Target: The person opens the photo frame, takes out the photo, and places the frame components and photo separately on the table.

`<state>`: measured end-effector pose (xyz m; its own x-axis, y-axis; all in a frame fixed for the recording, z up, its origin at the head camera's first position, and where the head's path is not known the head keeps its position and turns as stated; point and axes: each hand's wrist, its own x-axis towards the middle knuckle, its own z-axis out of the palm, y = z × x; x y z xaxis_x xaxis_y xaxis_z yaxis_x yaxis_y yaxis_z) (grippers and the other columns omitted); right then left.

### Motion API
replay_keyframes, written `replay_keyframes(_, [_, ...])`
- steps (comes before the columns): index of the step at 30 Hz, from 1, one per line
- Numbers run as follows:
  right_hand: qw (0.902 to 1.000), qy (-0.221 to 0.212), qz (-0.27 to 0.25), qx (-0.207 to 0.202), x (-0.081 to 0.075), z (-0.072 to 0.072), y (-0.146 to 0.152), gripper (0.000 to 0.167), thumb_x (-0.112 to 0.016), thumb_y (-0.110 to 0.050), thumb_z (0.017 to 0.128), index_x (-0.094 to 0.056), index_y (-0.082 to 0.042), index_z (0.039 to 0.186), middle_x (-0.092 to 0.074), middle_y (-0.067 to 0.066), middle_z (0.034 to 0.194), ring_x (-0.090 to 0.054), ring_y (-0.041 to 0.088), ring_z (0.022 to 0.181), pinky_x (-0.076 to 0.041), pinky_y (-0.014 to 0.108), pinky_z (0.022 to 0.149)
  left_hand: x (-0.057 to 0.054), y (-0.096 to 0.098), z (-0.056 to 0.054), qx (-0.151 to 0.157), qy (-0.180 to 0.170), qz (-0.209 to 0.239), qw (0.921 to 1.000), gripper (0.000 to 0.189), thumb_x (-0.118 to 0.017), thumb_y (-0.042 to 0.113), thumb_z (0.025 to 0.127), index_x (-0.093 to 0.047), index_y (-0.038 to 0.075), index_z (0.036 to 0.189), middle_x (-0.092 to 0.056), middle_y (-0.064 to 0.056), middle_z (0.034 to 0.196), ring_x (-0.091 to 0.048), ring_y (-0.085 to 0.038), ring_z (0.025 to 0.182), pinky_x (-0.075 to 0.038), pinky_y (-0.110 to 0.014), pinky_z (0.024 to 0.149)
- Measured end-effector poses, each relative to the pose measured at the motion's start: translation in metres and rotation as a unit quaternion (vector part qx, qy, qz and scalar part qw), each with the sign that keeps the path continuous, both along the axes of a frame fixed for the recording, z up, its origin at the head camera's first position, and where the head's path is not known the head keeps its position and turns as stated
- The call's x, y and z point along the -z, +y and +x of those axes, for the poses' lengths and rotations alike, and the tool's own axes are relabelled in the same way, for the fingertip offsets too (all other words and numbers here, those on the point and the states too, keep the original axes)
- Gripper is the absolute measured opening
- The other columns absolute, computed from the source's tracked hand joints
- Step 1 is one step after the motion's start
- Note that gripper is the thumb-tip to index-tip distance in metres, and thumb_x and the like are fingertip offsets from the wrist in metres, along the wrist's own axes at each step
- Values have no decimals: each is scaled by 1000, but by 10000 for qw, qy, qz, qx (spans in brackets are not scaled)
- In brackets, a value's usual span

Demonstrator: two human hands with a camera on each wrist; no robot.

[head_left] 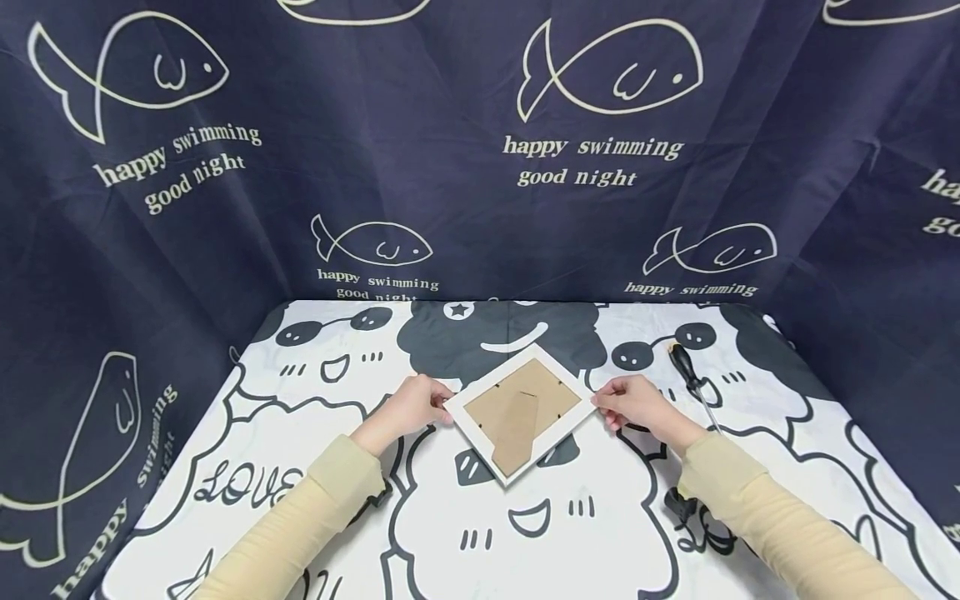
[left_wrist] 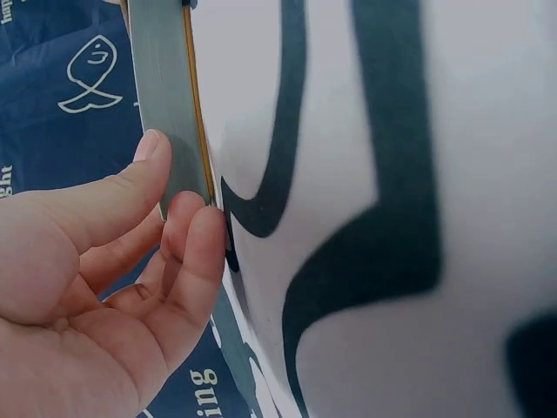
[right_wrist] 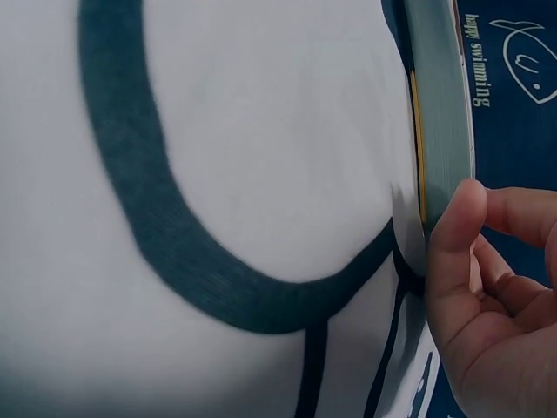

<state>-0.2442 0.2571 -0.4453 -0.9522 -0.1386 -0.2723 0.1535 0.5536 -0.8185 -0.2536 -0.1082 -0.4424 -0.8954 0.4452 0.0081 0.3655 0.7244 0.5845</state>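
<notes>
A white picture frame [head_left: 476, 439] lies back side up and turned like a diamond on the printed cloth, its brown backing board [head_left: 555, 390] and folded stand [head_left: 516, 429] facing up. My left hand [head_left: 417, 403] pinches its left corner between thumb and fingers. At the opposite corner, my right hand [head_left: 628, 402] does the same. Both wrist views show the frame's edge, the left one [left_wrist: 170, 87] and the right one [right_wrist: 442, 113], low against the cloth with the fingertips on it. The picture side is hidden underneath.
Beyond my right hand lies a screwdriver [head_left: 684, 367] with a black handle, its shaft running toward my right sleeve. A dark, bundled object [head_left: 697, 521] sits partly behind the right forearm. A dark blue curtain [head_left: 465, 108] with fish prints hangs behind the table.
</notes>
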Motion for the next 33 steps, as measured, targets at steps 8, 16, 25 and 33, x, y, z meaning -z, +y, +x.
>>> replay_keyframes(8, [9995, -40, 112, -278, -1, -5, 5, 23, -62, -15, 90, -62, 7, 96, -58, 4, 66, -59, 12, 56, -54, 28, 56, 0, 1, 6, -116, -163, 95, 9998, 25, -81, 17, 72, -73, 7, 94, -59, 4, 64, -49, -8, 58, -40, -22, 55])
replay_keyframes(16, [9787, 990, 1662, -691, -24, -24, 24, 22, -59, -14, 91, -66, 5, 100, -64, 10, 67, -61, 19, 51, -52, 31, 51, -2, 10, 15, -676, -327, 75, 9972, 43, -82, 33, 71, -71, 3, 100, -58, 1, 69, -48, -12, 61, -41, -23, 52])
replay_keyframes(25, [9196, 1941, 3409, -209, -40, -57, 68, 26, -59, -14, 83, -66, 8, 95, -67, 22, 86, -61, 34, 78, -47, 51, 76, 3, 20, 21, -719, -224, -68, 9971, 62, -85, 41, 64, -66, -1, 105, -60, -7, 88, -49, -17, 76, -46, -32, 68])
replay_keyframes(33, [9114, 1590, 3786, 251, -30, -73, 94, 34, -54, -11, 80, -61, 12, 104, -61, 33, 102, -58, 45, 91, -46, 55, 79, 4, 23, 21, -806, -322, -138, 9961, 59, -85, 38, 65, -66, -1, 105, -58, -10, 96, -49, -17, 77, -46, -31, 68])
